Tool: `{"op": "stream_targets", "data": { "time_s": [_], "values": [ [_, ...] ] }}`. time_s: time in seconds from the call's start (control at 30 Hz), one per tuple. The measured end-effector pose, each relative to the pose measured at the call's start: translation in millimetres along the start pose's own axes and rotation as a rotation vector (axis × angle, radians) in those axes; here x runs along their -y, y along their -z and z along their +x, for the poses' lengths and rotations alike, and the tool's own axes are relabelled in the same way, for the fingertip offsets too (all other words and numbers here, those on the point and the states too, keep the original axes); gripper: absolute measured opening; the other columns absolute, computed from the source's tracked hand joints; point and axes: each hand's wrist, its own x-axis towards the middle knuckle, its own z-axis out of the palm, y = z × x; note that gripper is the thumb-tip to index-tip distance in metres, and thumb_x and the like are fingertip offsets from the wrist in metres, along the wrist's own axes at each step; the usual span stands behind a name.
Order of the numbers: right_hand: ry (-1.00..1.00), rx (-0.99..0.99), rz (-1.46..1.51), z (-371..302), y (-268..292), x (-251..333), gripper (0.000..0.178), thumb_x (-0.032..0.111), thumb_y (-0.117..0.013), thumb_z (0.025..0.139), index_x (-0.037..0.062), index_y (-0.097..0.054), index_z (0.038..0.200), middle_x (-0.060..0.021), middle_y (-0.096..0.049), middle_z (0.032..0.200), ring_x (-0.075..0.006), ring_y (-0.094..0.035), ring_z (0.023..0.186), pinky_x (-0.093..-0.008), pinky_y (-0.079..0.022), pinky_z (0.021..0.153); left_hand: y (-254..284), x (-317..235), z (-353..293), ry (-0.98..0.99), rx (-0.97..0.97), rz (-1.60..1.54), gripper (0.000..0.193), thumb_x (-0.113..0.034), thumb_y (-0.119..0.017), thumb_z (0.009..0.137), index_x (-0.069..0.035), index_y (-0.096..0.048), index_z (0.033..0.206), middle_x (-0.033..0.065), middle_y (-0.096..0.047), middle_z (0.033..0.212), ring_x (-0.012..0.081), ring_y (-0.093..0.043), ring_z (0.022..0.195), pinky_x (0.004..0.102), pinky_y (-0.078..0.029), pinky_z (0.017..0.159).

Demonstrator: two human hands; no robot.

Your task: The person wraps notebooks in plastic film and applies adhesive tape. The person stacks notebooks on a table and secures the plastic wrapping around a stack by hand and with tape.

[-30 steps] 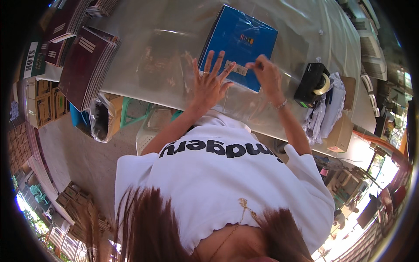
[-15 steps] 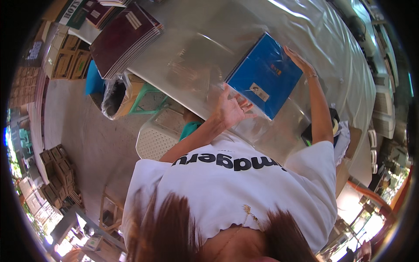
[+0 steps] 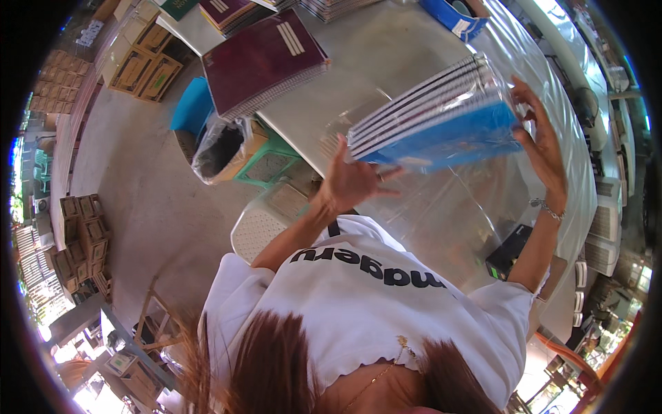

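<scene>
A bundle of several spiral notebooks (image 3: 441, 117) in clear plastic wrap is tilted up over the table, blue cover toward me and bound edges upward. My right hand (image 3: 545, 141) grips its right end, thumb on the near side and fingers at the far corner. At the left end, my left hand (image 3: 352, 181) has its fingers spread wide, the thumb close to the lower left corner. Whether the left fingers press on the wrap I cannot tell.
Clear plastic covers the table (image 3: 386, 41). Maroon spiral notebooks (image 3: 265, 58) are stacked at its left edge. A blue box (image 3: 458, 21) stands at the far side, a black box (image 3: 509, 252) near my right arm. Below left are a plastic-lined carton (image 3: 222, 148) and a white stool (image 3: 265, 221).
The notebook bundle has gone from lying with its blue cover up to tilted, its bound edges now showing. My right hand has closed round its right end; my left fingers remain spread.
</scene>
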Motion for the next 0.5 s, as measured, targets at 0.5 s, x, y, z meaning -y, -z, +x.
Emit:
{"op": "stream_targets", "data": {
  "time_s": [0.5],
  "values": [
    [0.120, -0.131, 1.706, 202, -255, 64, 0.038, 0.007, -0.042, 0.085, -0.0037, -0.055, 0.119, -0.0117, -0.036, 0.143, -0.0205, -0.037, 0.128, -0.0318, -0.033, 0.104, -59, -240, -143, -1.200, -0.122, 0.855, 0.048, -0.020, -0.048, 0.088, 0.003, -0.041, 0.129, 0.0155, -0.051, 0.124, 0.0245, -0.053, 0.111, 0.0366, -0.042, 0.097]
  ]
}}
